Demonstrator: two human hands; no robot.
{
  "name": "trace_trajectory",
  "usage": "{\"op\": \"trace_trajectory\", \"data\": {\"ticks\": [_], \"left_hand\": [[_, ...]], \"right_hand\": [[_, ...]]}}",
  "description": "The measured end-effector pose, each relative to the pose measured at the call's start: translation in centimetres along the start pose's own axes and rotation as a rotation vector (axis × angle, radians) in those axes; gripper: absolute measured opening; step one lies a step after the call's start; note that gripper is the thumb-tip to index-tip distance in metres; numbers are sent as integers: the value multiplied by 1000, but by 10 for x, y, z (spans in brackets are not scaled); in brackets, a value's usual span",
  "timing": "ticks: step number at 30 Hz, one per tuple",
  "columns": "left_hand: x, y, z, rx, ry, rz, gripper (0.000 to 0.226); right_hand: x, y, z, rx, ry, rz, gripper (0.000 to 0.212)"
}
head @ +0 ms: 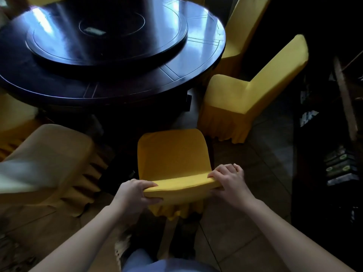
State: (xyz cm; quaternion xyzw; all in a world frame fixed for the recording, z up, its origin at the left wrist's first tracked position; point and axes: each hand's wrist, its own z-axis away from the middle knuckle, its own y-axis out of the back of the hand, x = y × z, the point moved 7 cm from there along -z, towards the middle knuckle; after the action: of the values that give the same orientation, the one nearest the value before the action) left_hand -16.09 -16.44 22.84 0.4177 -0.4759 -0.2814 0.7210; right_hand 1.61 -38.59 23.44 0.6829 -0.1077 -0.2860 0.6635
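A chair in a yellow cloth cover stands right in front of me, its seat pointing toward the round table. My left hand grips the left end of the chair's top edge, fingers curled over it. My right hand grips the right end of the same edge. The chair's legs are hidden under the cover's pleated skirt.
A dark glossy round table with a raised turntable fills the upper left. More yellow-covered chairs stand at the right, the back right and the left. Dark shelving lines the right side. The floor is tiled.
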Motion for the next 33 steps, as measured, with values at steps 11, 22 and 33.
{"op": "trace_trajectory", "data": {"ticks": [11, 22, 33], "left_hand": [[-19, 16, -61, -76, 150, 115, 51], [-50, 41, -127, -38, 191, 142, 46], [-74, 62, -191, -39, 208, 162, 49]], "right_hand": [[21, 7, -81, -59, 9, 7, 43], [37, 11, -168, -97, 12, -30, 38], [50, 21, -241, -136, 2, -14, 40]]}}
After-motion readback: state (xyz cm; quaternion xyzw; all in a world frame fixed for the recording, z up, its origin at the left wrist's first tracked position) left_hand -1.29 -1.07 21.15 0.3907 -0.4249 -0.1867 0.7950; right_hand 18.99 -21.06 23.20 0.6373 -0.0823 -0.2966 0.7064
